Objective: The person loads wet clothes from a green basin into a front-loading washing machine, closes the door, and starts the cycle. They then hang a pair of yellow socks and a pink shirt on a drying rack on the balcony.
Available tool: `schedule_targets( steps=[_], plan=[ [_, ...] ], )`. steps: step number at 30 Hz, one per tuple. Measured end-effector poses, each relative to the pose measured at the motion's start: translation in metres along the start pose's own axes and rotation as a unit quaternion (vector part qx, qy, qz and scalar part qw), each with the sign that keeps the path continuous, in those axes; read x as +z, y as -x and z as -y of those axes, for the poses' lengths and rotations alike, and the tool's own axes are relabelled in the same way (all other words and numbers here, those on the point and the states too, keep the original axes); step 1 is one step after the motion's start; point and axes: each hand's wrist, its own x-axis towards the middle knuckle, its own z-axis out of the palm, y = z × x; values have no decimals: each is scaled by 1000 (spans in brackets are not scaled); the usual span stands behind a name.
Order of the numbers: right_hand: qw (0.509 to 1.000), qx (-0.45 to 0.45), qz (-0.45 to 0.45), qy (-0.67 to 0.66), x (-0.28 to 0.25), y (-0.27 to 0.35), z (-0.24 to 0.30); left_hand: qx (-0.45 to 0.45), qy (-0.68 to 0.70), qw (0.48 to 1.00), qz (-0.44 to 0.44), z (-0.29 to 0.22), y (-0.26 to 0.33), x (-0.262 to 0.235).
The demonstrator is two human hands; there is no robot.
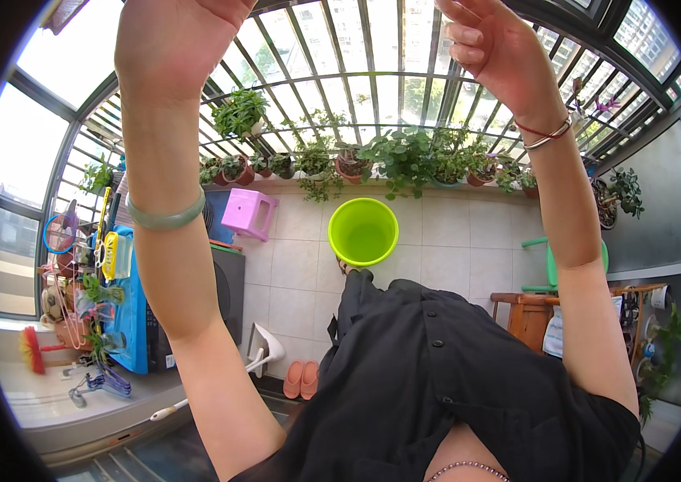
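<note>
Both my arms reach up high in front of me. My left hand [184, 40] is at the top edge, where the frame cuts off its fingers, so whatever it may hold is hidden. A pale green bangle [167, 215] circles that forearm. My right hand [497, 52] is raised at the upper right, its fingers loosely bent and apart. Nothing shows between them, though part of the hand runs out of frame. A red cord and a silvery bracelet [551, 138] are around that wrist. Below and between my arms, a bright green bucket [364, 233] stands on the tiled floor by my foot.
Several potted plants [348, 165] line the barred window. A pink stool [249, 212] is at left, near a washing machine [229, 289] and a blue basin [127, 317]. Pink slippers [302, 379] and a dustpan [264, 347] lie lower left. A wooden stand [523, 319] and a green chair [553, 261] stand right.
</note>
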Motion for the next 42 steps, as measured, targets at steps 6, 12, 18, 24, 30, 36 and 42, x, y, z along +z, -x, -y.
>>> schedule_targets(
  steps=[6, 12, 18, 24, 30, 36, 42],
  plan=[
    [995, -25, -83, 49, -41, 39, -12, 44, -58, 997, -22, 7, 8, 14],
    [986, -32, -161, 28, -73, 77, -26, 26, -72, 996, -34, 10, 9, 14],
    [977, -21, -212, -10, -81, 92, -38, -5, -66, 995, -69, 19, 15, 10],
    [977, 34, -211, -15, -75, 97, -48, -127, 72, 989, -27, -1, 31, -39],
    [970, 85, -227, -2, -88, 117, -65, -116, 20, 976, -181, 15, 97, -56],
    [979, -9, -174, -104, -19, 76, -113, -79, 132, 956, -250, 62, 139, -25],
    [984, -71, -72, -149, 72, 46, -139, -60, 201, 951, -228, 55, 176, 17]
  ],
)
